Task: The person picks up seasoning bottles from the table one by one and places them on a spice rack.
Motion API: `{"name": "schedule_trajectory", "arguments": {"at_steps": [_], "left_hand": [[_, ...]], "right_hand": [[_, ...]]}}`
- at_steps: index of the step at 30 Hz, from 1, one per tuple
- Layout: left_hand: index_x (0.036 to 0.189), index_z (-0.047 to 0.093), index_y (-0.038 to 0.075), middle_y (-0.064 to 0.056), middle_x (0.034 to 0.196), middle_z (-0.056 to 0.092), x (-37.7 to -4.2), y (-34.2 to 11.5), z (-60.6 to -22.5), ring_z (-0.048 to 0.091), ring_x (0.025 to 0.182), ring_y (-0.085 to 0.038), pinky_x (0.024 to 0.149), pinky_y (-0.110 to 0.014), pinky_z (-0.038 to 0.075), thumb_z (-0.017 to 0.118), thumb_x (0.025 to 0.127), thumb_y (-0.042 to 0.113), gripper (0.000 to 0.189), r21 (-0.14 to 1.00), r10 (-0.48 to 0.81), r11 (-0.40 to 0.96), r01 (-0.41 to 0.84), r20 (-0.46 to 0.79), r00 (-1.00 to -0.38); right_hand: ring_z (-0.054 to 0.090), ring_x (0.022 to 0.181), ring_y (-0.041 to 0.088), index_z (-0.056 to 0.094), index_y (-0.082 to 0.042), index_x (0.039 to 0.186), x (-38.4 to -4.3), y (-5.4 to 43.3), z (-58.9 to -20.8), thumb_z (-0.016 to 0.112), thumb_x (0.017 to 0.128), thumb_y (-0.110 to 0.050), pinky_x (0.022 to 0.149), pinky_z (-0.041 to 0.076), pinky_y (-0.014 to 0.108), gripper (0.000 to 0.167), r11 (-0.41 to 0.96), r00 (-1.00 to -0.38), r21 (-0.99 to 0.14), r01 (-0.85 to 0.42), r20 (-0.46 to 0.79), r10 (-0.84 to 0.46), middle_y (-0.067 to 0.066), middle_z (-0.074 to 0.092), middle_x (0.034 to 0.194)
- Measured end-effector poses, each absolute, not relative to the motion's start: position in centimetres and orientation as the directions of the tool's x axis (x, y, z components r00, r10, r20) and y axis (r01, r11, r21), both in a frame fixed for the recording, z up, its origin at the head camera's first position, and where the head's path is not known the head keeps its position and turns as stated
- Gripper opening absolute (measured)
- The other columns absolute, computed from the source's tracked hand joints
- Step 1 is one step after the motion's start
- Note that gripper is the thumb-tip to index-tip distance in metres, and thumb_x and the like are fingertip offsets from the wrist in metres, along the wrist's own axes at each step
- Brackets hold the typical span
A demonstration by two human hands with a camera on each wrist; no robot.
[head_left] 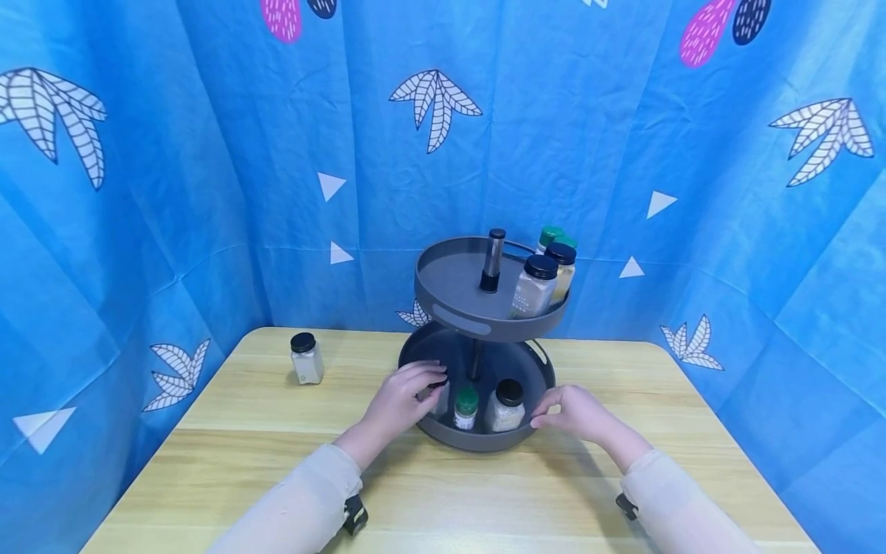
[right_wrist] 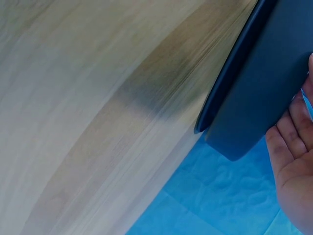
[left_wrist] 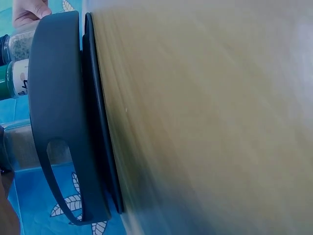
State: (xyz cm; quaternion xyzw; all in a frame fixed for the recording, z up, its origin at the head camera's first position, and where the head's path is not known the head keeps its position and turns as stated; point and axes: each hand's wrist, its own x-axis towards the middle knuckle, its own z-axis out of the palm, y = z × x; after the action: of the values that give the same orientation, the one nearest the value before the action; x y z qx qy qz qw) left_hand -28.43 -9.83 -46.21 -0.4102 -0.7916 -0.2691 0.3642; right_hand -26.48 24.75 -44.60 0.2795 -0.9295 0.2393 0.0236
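A dark grey two-tier turntable rack stands on the table, its lower tray (head_left: pixel 471 442) beneath the upper tray (head_left: pixel 457 312). At the left of the lower tray my left hand (head_left: pixel 401 396) grips a black-lidded spice jar (left_wrist: pixel 22 147), mostly hidden by the fingers in the head view. Beside it in the same tray are a green-capped spice bottle (head_left: pixel 465 412) and another black-lidded jar (head_left: pixel 507 408) with pale contents. My right hand (head_left: pixel 571 412) holds the lower tray's right rim, its fingers against the outer wall in the right wrist view.
On the upper tray, black-lidded jars (head_left: pixel 534 288) and green-capped bottles (head_left: pixel 550 235) crowd the right side near the central post (head_left: pixel 493 258). A black-lidded jar (head_left: pixel 307 360) stands alone on the wooden table (head_left: pixel 263 438) at left. Blue curtain (head_left: pixel 388 192) surrounds the table's back and sides.
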Motion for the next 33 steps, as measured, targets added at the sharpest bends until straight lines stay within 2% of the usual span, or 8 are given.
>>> {"name": "schedule_trajectory", "arguments": {"at_steps": [16,33], "left_hand": [[0.106,0.076,0.008,-0.001,0.110,0.074,-28.07,-10.47,-45.83,0.066,0.111,-0.019,0.100,-0.033,0.051,0.078,0.084,0.010,0.022,0.138,0.484,0.524,0.841,0.764,-0.427],[0.106,0.076,0.010,0.000,0.110,0.074,-28.13,-10.52,-46.14,0.067,0.111,-0.019,0.098,-0.035,0.053,0.081,0.082,0.011,0.024,0.114,0.470,0.528,0.841,0.786,-0.402]], "right_hand": [[0.069,0.088,0.017,0.080,-0.020,0.083,-26.32,24.61,-44.47,0.082,0.082,-0.024,0.084,0.056,0.041,0.005,0.733,-0.844,-0.429,-0.529,0.178,-0.505,-0.007,0.073,0.090],[0.069,0.090,0.018,0.080,-0.022,0.083,-26.28,24.65,-44.43,0.082,0.083,-0.027,0.086,0.055,0.042,0.005,0.744,-0.849,-0.419,-0.520,0.165,-0.501,-0.007,0.073,0.093]]}}
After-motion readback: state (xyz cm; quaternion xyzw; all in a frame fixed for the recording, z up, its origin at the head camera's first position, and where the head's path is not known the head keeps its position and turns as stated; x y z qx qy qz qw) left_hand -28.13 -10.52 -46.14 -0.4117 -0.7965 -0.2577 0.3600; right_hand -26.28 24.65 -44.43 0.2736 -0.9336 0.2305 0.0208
